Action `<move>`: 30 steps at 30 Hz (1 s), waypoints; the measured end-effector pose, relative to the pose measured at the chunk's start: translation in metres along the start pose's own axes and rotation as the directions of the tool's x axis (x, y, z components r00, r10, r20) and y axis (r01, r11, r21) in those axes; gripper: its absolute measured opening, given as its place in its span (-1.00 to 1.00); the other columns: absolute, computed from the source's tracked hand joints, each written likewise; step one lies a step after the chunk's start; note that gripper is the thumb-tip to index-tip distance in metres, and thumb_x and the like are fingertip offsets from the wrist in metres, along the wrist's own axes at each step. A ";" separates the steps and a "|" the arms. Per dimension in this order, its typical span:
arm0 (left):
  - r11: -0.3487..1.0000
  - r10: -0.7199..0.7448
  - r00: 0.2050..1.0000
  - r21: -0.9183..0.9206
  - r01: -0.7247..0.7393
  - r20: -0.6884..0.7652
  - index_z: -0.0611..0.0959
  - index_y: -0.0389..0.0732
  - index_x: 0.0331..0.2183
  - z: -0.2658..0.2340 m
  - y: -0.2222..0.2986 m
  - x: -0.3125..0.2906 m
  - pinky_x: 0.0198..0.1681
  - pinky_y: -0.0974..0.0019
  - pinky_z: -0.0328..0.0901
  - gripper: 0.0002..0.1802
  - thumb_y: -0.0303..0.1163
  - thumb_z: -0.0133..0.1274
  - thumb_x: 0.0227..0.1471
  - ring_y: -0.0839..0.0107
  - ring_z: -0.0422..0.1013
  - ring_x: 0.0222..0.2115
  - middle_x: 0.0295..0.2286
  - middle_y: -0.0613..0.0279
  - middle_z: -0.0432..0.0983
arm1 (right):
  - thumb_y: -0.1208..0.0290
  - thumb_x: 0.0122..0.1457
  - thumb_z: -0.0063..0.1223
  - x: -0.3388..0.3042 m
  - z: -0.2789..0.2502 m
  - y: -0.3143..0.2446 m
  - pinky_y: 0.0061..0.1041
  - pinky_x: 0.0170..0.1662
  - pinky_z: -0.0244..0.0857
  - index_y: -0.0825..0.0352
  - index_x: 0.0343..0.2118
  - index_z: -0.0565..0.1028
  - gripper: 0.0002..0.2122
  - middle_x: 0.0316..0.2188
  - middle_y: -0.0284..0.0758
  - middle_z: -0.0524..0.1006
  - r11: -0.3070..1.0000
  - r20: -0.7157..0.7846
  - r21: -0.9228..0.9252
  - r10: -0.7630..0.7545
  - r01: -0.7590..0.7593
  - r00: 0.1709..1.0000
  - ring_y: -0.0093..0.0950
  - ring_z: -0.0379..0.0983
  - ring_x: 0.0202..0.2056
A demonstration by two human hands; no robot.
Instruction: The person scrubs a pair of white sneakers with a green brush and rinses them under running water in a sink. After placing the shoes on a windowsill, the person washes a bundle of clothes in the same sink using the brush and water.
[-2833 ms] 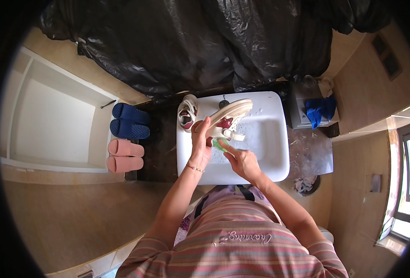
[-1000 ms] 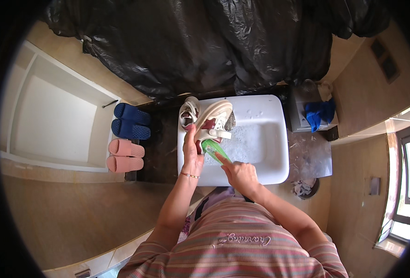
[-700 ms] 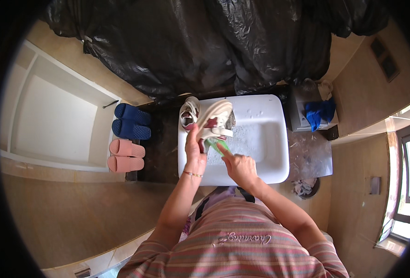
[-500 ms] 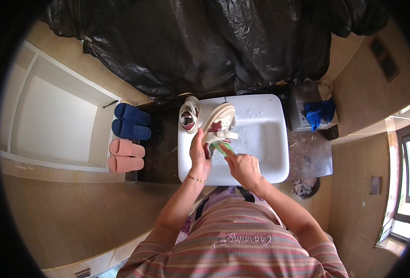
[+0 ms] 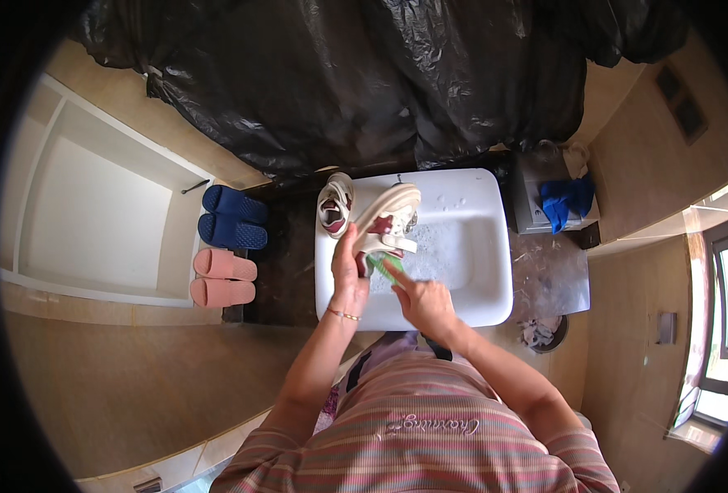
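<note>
To your left, blue slippers (image 5: 232, 233) and pink slippers (image 5: 222, 291) sit beside the white shelf (image 5: 92, 197). Next, a loose shoe (image 5: 335, 205) rests on the sink's upper left corner; whether it has been brushed already, you can't tell from here. Your left hand (image 5: 348, 275) grips the strapped shoe (image 5: 388, 223) near its heel (some fingers are hidden behind it), holding it tilted, toe up, over the white sink (image 5: 495, 279). The green brush (image 5: 390, 267) is at the shoe's opening, slightly blurred, so brushing there looks under way and unfinished. Your right hand (image 5: 425, 306) is closed around that brush, index finger stretched along it. Farther right, a blue cloth (image 5: 567, 203) hangs over a box (image 5: 531, 197).
</note>
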State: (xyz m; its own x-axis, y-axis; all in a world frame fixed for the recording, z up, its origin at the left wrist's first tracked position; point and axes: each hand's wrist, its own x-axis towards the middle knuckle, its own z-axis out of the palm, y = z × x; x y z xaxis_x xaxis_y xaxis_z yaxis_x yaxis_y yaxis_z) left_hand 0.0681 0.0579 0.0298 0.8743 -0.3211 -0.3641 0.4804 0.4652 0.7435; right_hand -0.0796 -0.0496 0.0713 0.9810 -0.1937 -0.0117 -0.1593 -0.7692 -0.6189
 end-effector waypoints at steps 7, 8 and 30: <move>0.990 -0.024 0.999 -0.138 0.027 0.024 0.51 -0.20 -0.08 0.028 0.020 -0.008 -0.18 0.35 0.39 -0.51 -0.05 0.05 0.07 0.42 0.45 -0.23 -0.19 0.27 0.50 | 0.26 0.18 -0.07 -0.023 0.020 0.000 -0.15 -0.54 0.36 -0.09 0.16 0.25 -0.55 -0.70 -0.11 0.47 1.000 0.087 0.020 -0.019 0.017 0.996 -0.12 0.45 -0.64; 0.983 -0.022 0.996 -0.180 0.037 0.088 0.53 -0.20 -0.11 0.028 0.013 -0.006 -0.20 0.36 0.39 -0.56 -0.10 0.05 0.08 0.42 0.45 -0.24 -0.19 0.26 0.50 | 0.25 0.17 -0.05 -0.016 0.016 0.001 -0.16 -0.56 0.36 -0.11 0.15 0.27 -0.56 -0.72 -0.12 0.47 1.000 0.029 0.007 -0.007 0.007 1.000 -0.13 0.44 -0.66; 0.990 -0.052 0.974 -0.115 0.078 0.220 0.47 -0.17 -0.09 0.053 0.019 -0.033 -0.06 0.30 0.30 -0.54 -0.01 -0.10 0.16 0.40 0.39 -0.14 -0.14 0.23 0.45 | 0.21 0.29 -0.14 0.012 -0.039 0.006 -0.69 -0.68 -0.21 0.09 0.14 0.31 -0.63 -0.69 -0.63 0.05 -0.295 0.587 0.746 -0.134 -0.597 0.799 -0.76 -0.11 -0.71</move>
State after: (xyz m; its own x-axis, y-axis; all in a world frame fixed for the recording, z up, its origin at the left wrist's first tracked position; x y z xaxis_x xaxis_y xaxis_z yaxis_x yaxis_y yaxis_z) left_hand 0.0441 0.0333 0.0857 0.8118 -0.5179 -0.2699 0.5522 0.5304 0.6432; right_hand -0.0733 -0.0802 0.0986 0.8698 0.3058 -0.3872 -0.4564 0.7966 -0.3964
